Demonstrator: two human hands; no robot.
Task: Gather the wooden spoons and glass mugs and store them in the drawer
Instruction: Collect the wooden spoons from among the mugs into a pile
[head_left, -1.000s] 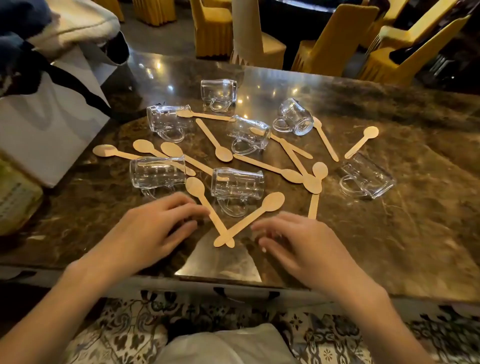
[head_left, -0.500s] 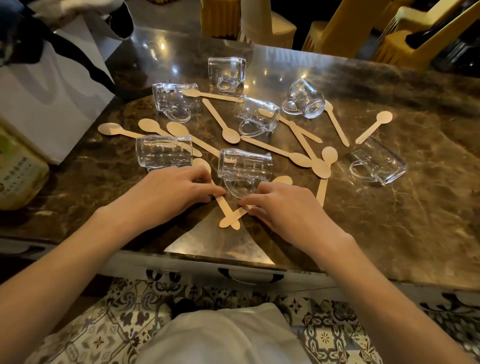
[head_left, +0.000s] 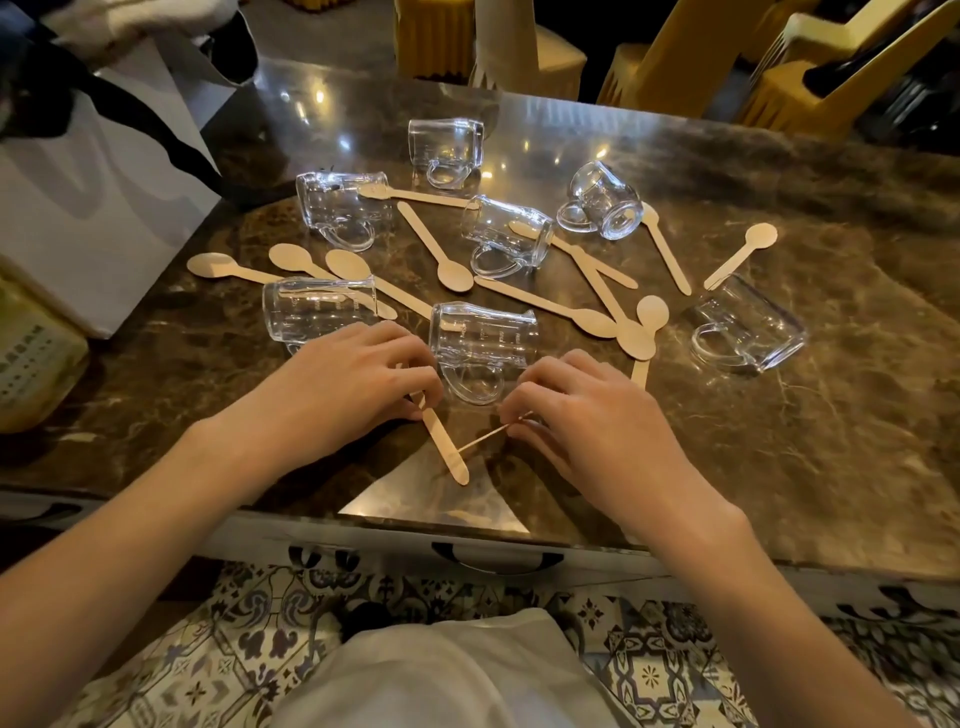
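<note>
Head view: at the desk's (head_left: 779, 441) near edge, the left hand (head_left: 343, 395) pinched a wooden spoon (head_left: 444, 447) by its handle, the right hand (head_left: 597, 415) a second spoon (head_left: 485, 435) tipped on edge, probably for lifting; glass mugs (head_left: 483, 338) lay sideways mid-desk, drawer (head_left: 496, 560) shut below.

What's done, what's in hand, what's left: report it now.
Done: nothing; the drawer looks shut. In hand: the left hand pinches one wooden spoon, the right hand pinches a second spoon. Left: seven glass mugs lie on their sides on the table, the other spoons scattered among them.
</note>
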